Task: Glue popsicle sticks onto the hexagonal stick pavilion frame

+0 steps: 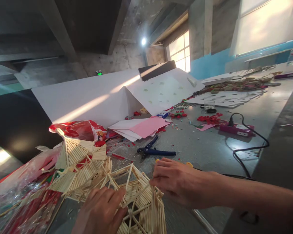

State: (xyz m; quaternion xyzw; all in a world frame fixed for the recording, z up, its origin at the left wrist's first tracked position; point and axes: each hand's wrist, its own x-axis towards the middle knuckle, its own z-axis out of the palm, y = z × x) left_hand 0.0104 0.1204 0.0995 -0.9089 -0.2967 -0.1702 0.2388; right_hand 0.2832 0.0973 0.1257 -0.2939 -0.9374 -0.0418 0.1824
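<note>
A model built of thin wooden sticks (146,214) fills the bottom middle of the head view, with an open lattice frame and dark gaps. My left hand (100,209) is closed over its near left side, fingers bent onto the sticks. At the model's far right rim, my right hand (171,182) is closed in a pinch, and a thin wooden stick (143,189) runs into its fingertips. Small yellow parts (189,164) show behind that hand; what they belong to is hidden. A pointed stick roof (75,151) stands at the left.
Beyond the hands lies a dark blue hand cutter (156,151). Pink and white sheets (146,126) lie behind it, beside a red plastic bag (80,130). At the right, a purple power strip (236,129) trails a black cable (251,148). Clear plastic wrapping (21,195) covers the left.
</note>
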